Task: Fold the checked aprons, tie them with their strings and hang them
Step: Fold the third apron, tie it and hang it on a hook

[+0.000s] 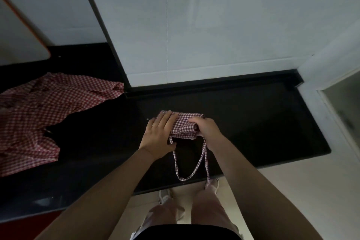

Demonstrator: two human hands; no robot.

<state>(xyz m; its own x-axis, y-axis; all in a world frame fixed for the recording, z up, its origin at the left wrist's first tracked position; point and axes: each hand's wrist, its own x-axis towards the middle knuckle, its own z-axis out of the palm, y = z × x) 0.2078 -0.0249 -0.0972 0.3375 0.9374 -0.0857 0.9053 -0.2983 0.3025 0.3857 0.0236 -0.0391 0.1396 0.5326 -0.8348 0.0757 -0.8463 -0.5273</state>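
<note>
Head view: two checked aprons; loose apron (33, 115) left of folded apron (184, 125) is edge-cropped. Left hand (159, 136) presses flat; right hand (206, 129) fingers curl around it.

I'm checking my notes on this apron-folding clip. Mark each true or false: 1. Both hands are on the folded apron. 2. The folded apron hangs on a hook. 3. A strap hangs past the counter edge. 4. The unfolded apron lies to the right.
1. True: the left hand rests on the folded apron and the right hand grips it.
2. False: it lies on the counter.
3. True: the strap dangles over the front edge.
4. False: the unfolded apron lies to the left.
</note>
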